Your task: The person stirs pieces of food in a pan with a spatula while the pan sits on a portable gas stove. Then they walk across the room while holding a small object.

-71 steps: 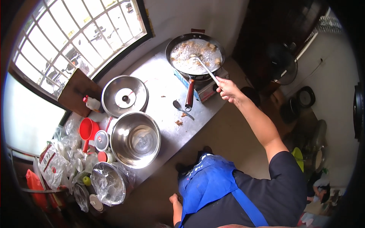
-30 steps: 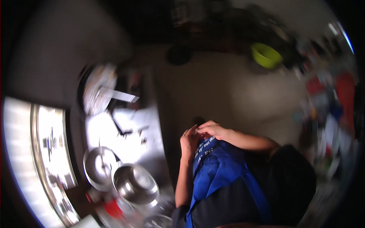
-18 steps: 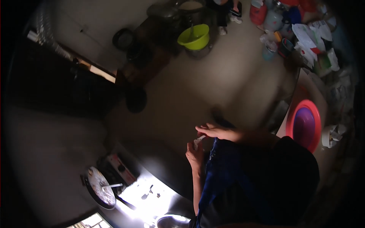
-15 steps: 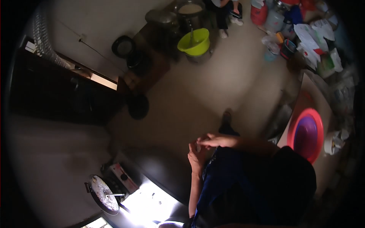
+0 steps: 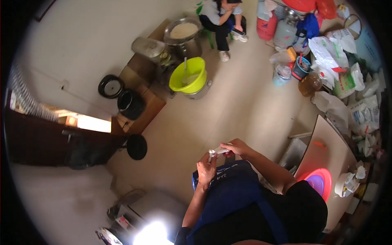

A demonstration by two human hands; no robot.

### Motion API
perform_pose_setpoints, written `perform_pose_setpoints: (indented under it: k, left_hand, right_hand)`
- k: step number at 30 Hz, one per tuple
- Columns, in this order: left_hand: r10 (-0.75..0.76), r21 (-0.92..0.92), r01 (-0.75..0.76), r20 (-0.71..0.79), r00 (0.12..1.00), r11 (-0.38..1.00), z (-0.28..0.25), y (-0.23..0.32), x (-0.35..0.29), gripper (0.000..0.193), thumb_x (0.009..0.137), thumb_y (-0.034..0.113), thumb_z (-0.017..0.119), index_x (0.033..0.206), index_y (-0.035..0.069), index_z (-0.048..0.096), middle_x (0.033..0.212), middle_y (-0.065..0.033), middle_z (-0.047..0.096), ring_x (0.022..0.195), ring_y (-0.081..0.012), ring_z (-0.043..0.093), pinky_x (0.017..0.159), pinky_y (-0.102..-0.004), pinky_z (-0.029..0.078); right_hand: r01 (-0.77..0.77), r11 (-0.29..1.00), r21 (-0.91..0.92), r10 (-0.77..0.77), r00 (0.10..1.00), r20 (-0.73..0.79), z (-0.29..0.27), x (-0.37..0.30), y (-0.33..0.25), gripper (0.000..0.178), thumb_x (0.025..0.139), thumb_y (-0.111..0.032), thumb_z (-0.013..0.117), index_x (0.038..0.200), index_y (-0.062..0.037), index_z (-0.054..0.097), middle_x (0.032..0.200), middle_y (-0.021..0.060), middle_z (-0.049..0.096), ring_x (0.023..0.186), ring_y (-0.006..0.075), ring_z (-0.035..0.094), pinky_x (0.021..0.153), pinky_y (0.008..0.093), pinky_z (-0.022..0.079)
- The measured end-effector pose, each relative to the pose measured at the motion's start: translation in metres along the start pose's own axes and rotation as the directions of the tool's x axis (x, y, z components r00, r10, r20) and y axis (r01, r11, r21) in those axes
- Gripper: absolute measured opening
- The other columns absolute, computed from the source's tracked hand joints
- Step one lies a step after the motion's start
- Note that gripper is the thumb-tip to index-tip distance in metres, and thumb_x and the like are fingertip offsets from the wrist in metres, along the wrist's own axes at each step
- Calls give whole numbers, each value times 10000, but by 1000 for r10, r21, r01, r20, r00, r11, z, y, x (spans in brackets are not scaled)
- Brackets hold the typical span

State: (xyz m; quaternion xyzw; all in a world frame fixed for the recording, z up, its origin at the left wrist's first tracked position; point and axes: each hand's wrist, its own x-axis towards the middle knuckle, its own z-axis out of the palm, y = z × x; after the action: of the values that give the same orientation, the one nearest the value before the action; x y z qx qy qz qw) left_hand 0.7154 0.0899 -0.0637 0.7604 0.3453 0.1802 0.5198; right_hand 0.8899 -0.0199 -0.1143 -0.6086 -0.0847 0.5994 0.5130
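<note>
Both hands are raised in front of the person's chest, above a blue apron (image 5: 228, 192). The right hand (image 5: 234, 148) pinches one end of a small white packet (image 5: 216, 152) between thumb and fingers, and the left hand (image 5: 206, 168), fingers curled together, touches the packet's other end just below it; whether the left fingers actually grip it cannot be told. The packet sits in the air between the two hands, over the tiled floor (image 5: 228, 110), not resting on anything. Well apart, toward the far side of the floor, a lime-green bowl (image 5: 189, 75) holds a ladle beside a large metal pot (image 5: 184, 34). A seated person (image 5: 222, 14) is beyond them. At the right, a pink and purple round basin (image 5: 318, 181) lies on a tabletop (image 5: 322, 143) near its near edge.
</note>
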Motion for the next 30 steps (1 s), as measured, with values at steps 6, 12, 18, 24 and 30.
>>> perform_pose_setpoints:
  k: [6,12,18,24,30]
  left_hand:
    - [-352,-221,383,168,921,897,38,-16,90,304,1033,264,639,973,-26,708,722,-33,676,628,-110,602,603,-272,478]
    - [-244,-324,430,483,841,843,92,-31,246,250,1028,216,650,1101,-21,673,830,-64,691,690,-131,637,631,-262,501]
    - [-181,-282,424,609,772,860,124,31,393,187,1022,179,648,1076,7,698,761,-48,678,640,-110,590,611,-248,478]
    - [26,-203,307,869,494,930,166,79,486,377,1080,234,556,1403,41,587,1185,-150,713,998,-204,697,871,-336,567]
    - [90,-193,163,866,492,968,264,110,544,403,1095,237,520,1430,13,511,1223,-101,646,958,-104,630,739,-256,521]
  right_hand:
    - [8,999,-41,-13,990,-143,-32,16,-64,432,949,-395,726,890,31,761,700,106,715,597,137,657,585,259,517]
    - [320,947,-39,-294,805,-516,-93,74,-99,338,943,-266,732,852,59,746,728,129,722,593,172,676,566,299,544]
    - [501,859,-111,-370,457,-809,-170,78,-228,225,902,-151,704,874,72,709,720,108,701,583,152,669,538,297,545]
    - [433,879,-200,-368,351,-861,-215,104,-294,221,919,-140,695,1117,-42,696,861,106,724,652,120,662,593,279,547]
    - [503,834,-226,-515,562,-647,-270,190,-296,306,1064,-265,542,1207,-29,675,981,80,728,782,184,722,691,313,579]
